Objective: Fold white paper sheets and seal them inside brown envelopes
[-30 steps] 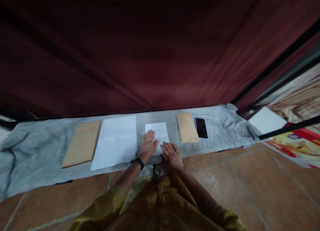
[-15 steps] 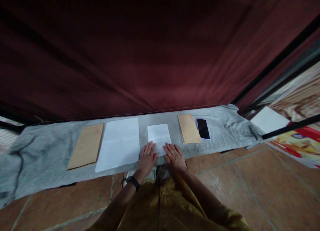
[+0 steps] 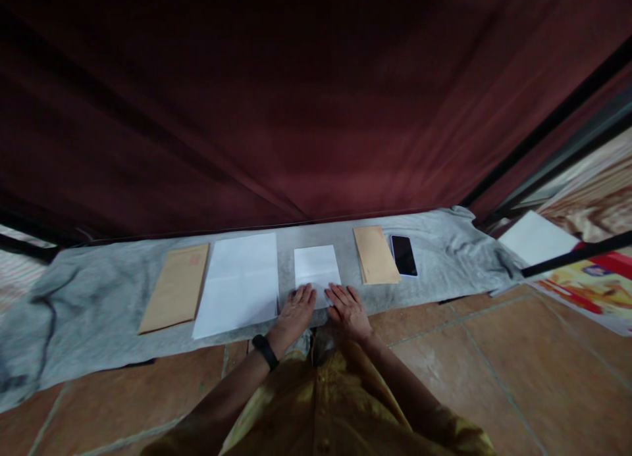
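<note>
A small folded sheet of white paper (image 3: 316, 264) lies in front of me on a grey cloth (image 3: 439, 252). My left hand (image 3: 297, 309) rests flat on its lower left part, fingers stretched out. On the paper's lower right edge lies my right hand (image 3: 349, 311), its fingers also extended. To the left is a larger stack of white sheets (image 3: 239, 281), close to my left hand. Brown envelopes (image 3: 376, 253) lie to the right of the folded sheet. My palms hide part of its near edge.
Farther left lie larger brown envelopes (image 3: 176, 287). A smartphone (image 3: 403, 255) with a dark screen sits beside the right-hand envelopes. Behind the cloth hangs a dark red curtain (image 3: 306, 147). Black frame bars (image 3: 567, 258) and a colourful printed box (image 3: 592, 288) stand at right, above the tiled floor (image 3: 494, 351).
My left hand has shifted right along the folded paper, closer to my right hand. My right hand stays nearly in place. The whole view has moved slightly.
</note>
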`<state>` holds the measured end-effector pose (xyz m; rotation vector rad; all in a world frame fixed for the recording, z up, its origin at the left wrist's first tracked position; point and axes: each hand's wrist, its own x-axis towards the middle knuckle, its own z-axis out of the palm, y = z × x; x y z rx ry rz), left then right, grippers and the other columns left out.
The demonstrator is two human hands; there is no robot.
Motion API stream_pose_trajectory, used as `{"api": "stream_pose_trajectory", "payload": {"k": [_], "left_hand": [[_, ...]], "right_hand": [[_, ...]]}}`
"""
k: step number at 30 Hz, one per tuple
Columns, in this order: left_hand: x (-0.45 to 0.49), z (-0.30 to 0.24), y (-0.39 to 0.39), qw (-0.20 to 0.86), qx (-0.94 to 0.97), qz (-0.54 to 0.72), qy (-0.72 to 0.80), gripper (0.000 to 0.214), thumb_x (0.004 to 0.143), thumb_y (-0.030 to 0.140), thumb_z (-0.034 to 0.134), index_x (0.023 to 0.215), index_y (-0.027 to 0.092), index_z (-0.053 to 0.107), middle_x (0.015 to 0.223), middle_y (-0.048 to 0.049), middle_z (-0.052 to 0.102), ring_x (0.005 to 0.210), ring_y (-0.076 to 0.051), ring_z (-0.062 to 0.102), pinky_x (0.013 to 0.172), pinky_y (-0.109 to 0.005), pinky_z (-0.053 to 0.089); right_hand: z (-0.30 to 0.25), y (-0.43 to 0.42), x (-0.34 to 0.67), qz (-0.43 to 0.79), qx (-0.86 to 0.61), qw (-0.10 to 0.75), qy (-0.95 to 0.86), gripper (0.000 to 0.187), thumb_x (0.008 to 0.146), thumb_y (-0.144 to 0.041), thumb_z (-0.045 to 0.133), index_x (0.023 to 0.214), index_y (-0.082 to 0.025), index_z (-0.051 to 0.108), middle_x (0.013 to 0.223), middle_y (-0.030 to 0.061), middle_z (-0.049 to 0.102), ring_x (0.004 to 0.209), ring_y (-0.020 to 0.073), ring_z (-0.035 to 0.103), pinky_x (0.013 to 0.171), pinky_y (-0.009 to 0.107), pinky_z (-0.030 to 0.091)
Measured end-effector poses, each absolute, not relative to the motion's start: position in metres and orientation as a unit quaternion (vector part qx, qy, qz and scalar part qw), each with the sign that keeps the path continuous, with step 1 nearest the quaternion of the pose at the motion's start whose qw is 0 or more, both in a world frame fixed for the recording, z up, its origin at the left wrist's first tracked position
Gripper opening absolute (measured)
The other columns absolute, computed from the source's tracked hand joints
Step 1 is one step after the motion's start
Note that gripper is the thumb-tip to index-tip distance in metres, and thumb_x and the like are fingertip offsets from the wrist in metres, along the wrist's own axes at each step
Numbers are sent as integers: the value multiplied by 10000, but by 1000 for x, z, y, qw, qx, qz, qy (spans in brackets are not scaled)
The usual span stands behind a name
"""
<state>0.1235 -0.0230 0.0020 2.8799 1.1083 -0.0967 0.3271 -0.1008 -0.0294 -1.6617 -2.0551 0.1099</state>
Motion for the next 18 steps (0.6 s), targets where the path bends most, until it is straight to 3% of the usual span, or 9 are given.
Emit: {"api": "stream_pose_trajectory", "payload": {"k": [4, 8, 13, 18], "left_hand": [[128, 1, -25, 35, 921, -40, 385, 631, 877, -11, 387, 1463, 200, 485, 1560, -131, 455, 1445, -300, 414, 1111, -521, 427], [120, 6, -14, 92, 913, -13, 398, 537, 907, 18, 406, 1377, 213, 577, 1482, -102, 556, 1375, -265, 505, 1109, -492, 441], [105, 9, 1, 210, 883, 107, 406, 301, 977, 186, 460, 1131, 213, 717, 1231, -84, 727, 1157, -233, 661, 1044, -411, 497], [98, -2, -5, 257, 853, 158, 426, 299, 999, 294, 450, 1083, 217, 726, 1075, -69, 771, 985, -220, 717, 910, -369, 562]], "right_hand": [[-29, -100, 330, 58, -602, 260, -752, 505, 989, -268, 537, 1488, -238, 470, 1511, 90, 518, 1388, 237, 483, 1196, 481, 310], [-33, -97, 337, 96, -593, 304, -739, 442, 974, -264, 558, 1416, -238, 551, 1453, 97, 576, 1341, 240, 529, 1176, 499, 342], [-37, -90, 347, 152, -585, 390, -695, 315, 975, -231, 550, 1264, -255, 672, 1266, 77, 703, 1200, 229, 626, 1092, 467, 448], [-28, -88, 353, 231, -575, 447, -645, 227, 996, -313, 548, 1112, -271, 739, 1083, 51, 762, 1036, 215, 683, 951, 391, 532]]}}
